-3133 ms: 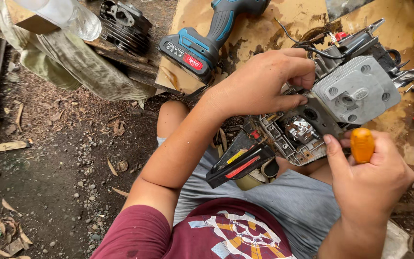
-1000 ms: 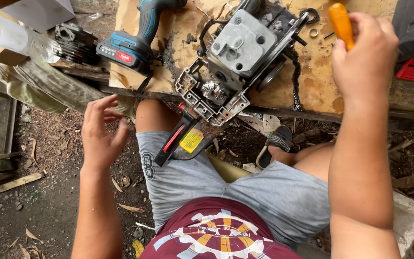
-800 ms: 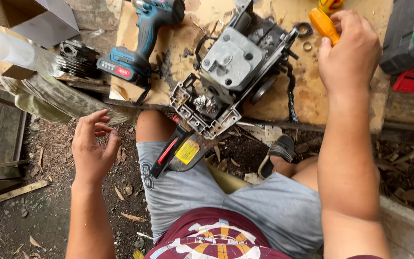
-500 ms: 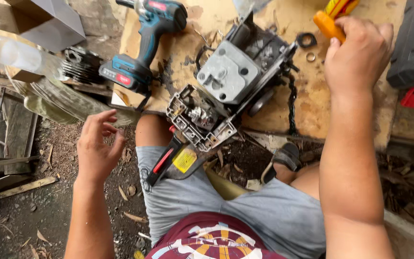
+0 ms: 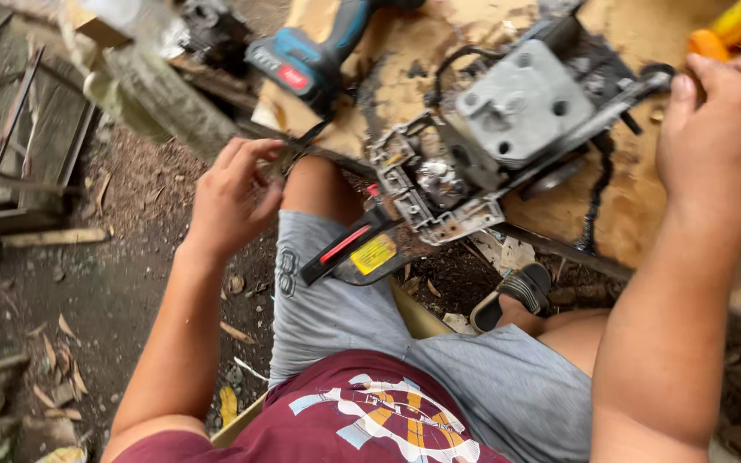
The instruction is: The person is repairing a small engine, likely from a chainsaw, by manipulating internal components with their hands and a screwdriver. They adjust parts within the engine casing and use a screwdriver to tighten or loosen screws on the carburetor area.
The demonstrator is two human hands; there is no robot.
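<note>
A stripped grey engine body (image 5: 516,120) lies on a plywood board (image 5: 636,214) in front of my knees, with a black, red and yellow handle part (image 5: 358,255) hanging off its near end. My right hand (image 5: 722,129) rests at the board's right side, fingers closed around the end of an orange-handled screwdriver (image 5: 735,30). My left hand (image 5: 233,201) hovers beside my left knee near the board's edge, fingers loosely apart, holding nothing.
A blue cordless drill (image 5: 310,56) lies at the board's far left corner. A dark engine cylinder (image 5: 207,26) and clear plastic sheeting (image 5: 143,86) sit beyond it. Wooden slats (image 5: 19,146) lie left on the dirt floor. A black sandal (image 5: 516,296) is under the board.
My left hand has come off the engine and dropped beside my knee, then risen slightly toward the board. My right hand carried the screwdriver up to the board's right side.
</note>
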